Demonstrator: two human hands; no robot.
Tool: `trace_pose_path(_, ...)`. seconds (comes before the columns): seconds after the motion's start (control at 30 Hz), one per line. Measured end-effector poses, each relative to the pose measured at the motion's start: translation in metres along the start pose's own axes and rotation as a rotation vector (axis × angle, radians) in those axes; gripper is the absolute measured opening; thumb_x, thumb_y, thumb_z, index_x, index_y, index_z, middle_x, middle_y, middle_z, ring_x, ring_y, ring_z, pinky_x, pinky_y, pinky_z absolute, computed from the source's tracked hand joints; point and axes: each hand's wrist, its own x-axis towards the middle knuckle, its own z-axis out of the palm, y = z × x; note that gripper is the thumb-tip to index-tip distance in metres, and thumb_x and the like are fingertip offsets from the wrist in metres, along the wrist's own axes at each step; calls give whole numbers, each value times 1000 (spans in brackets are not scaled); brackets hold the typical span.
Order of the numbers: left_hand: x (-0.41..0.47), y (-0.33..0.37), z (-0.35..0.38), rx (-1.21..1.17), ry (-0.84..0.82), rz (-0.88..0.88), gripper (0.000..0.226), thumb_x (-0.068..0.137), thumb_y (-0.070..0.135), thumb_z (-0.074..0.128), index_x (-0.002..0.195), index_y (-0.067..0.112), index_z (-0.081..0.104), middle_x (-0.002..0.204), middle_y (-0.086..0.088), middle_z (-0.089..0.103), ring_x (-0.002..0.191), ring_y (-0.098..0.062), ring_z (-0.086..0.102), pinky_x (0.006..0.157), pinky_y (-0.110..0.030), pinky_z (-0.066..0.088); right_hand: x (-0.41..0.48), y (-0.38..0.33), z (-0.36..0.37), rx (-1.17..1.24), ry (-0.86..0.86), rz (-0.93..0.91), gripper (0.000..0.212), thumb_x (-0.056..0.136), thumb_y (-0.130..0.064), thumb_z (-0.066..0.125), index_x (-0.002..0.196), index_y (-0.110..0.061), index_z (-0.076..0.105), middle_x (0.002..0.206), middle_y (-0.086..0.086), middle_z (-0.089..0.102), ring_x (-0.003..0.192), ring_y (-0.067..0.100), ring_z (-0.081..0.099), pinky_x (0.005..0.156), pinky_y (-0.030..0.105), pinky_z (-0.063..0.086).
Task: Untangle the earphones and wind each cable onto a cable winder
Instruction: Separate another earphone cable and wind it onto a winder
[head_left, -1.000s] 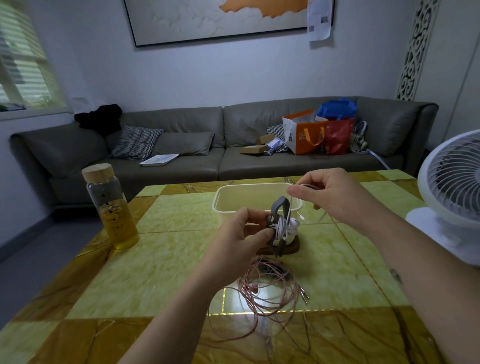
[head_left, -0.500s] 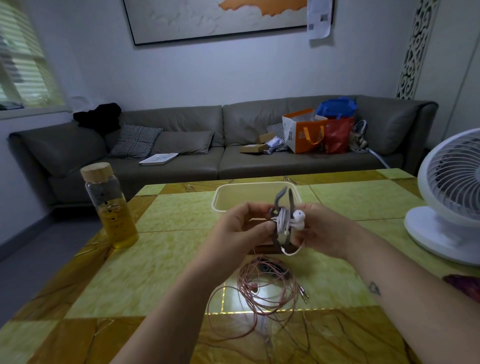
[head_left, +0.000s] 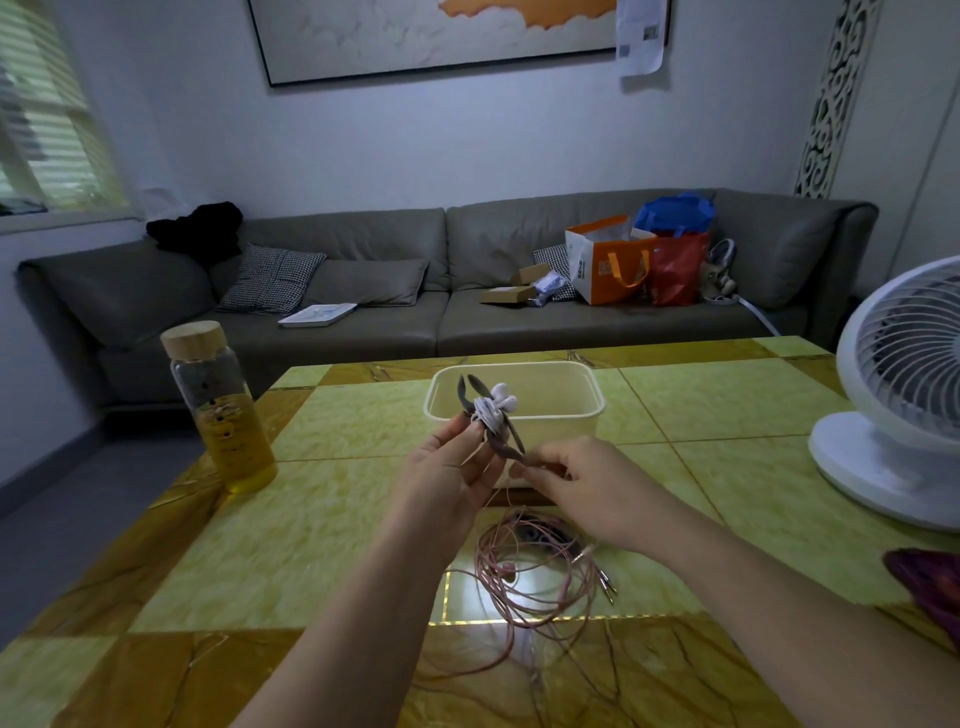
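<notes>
Spanning everything below both hands: yellow tiled table (head_left: 337, 519). White fan (head_left: 904, 395) sits well off to the right of the right hand (head_left: 587, 488). Cream tub (head_left: 563, 431) is just beyond both hands, behind the winder. Bottle (head_left: 223, 410) of amber liquid is well left of the left hand (head_left: 447, 478). Pink earphones (head_left: 524, 566) lie on the table below the hands, a loose tangled heap. Something dark inside it may be a second winder, can't tell. Grey cable winder (head_left: 515, 439) is held up between the hands, tilted. Left hand pinches its middle, right hand pinches its lower tip, fingers curled. White earphones (head_left: 491, 410) are wrapped round the winder just above the left fingertips, buds poking right. Progress, judged: white set looks wound or nearly so, maybe the end to secure. Pink set all left: untangle, then wind. Roughly halfway.
</notes>
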Motion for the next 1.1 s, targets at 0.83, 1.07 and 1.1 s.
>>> trace_pose_path(0.83, -19, -2, -2, 832, -366, 278, 18, 90, -3, 59, 99, 12, 61, 89, -1, 74, 90, -27, 70, 90, -57, 50, 3, -11, -77, 22, 91, 24, 17, 84, -38, 67, 83, -21, 69, 79, -2, 69, 76, 15, 67, 73, 30, 56)
trace_pose_path(1.07, -18, 5, -3, 746, -479, 292, 22, 88, -10, 55, 98, 7, 63, 90, -1, 71, 84, -13, 68, 76, -24, 54, 2, 4, -59, 657, -258, 189, 30, 67, -27, 66, 89, -6, 63, 80, 10, 68, 71, 18, 64, 69, 30, 55)
trace_pose_path(1.1, -17, 4, -4, 727, -470, 295, 23, 88, -8, 55, 98, 10, 66, 92, -2, 70, 84, -14, 66, 76, -26, 54, 2, 4, -54, 727, -275, 202, 26, 70, -23, 65, 88, -5, 62, 76, 8, 68, 65, 15, 64, 63, 26, 55)
